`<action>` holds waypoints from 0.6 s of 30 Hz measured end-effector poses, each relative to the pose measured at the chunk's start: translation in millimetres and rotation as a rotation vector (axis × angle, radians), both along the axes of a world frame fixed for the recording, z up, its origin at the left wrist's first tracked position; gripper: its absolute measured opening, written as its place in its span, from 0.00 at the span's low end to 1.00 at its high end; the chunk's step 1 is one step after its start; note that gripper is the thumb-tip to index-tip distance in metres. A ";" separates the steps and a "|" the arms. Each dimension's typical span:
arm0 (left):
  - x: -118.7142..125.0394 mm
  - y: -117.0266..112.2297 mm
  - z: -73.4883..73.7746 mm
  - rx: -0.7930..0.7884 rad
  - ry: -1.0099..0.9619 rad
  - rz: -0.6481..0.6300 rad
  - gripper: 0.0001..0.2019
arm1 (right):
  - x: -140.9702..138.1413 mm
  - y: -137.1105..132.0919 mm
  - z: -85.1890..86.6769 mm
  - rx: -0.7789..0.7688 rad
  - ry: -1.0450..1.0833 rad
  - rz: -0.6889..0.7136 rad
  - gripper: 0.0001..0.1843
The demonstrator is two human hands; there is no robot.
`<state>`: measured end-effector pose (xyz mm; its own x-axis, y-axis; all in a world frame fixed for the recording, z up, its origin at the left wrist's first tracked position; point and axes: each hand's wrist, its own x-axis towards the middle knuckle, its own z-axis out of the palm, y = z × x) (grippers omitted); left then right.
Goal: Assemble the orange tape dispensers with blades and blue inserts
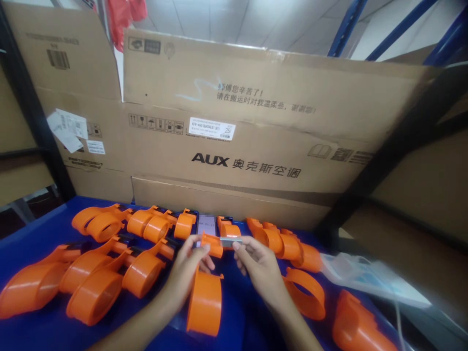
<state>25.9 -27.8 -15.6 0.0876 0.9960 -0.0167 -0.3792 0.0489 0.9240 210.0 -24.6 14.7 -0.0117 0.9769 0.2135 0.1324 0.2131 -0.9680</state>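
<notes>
Near the middle, my left hand (185,268) is closed on an orange plastic ring-shaped part (205,302). Its short handle end sticks out at the fingertips, while its wide band hangs below; the hand partly hides where they join. My right hand (258,265) pinches a small flat grey piece (231,241) between thumb and fingers. One end of the grey piece meets the handle of the orange part; whether it sits inside cannot be made out. Similar orange parts with dark handle ends (95,295) lie to the left of my hands.
More orange parts (307,292) lie on the blue table surface (234,321) at the right. A phone-like screen (206,225) stands behind my hands. Cardboard panels (164,161) wall off the back, between dark frame posts. Clear plastic bags (351,268) lie at the right.
</notes>
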 end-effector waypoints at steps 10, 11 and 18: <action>0.6 5.6 -4.8 -0.015 -0.061 -0.001 0.20 | -1.5 -0.7 2.3 0.020 0.070 0.011 0.17; -0.2 8.3 -6.6 -0.018 -0.070 -0.003 0.21 | -1.6 -1.1 2.4 0.022 0.079 -0.005 0.17; -2.9 16.8 -13.1 -0.014 -0.081 -0.029 0.22 | -3.0 0.2 -1.9 -0.009 0.182 0.002 0.15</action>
<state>23.0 -11.0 -28.7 0.1180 0.9927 -0.0228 -0.4512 0.0740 0.8894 207.0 -24.4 12.8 0.0242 0.9787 0.2039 -0.0455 0.2049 -0.9777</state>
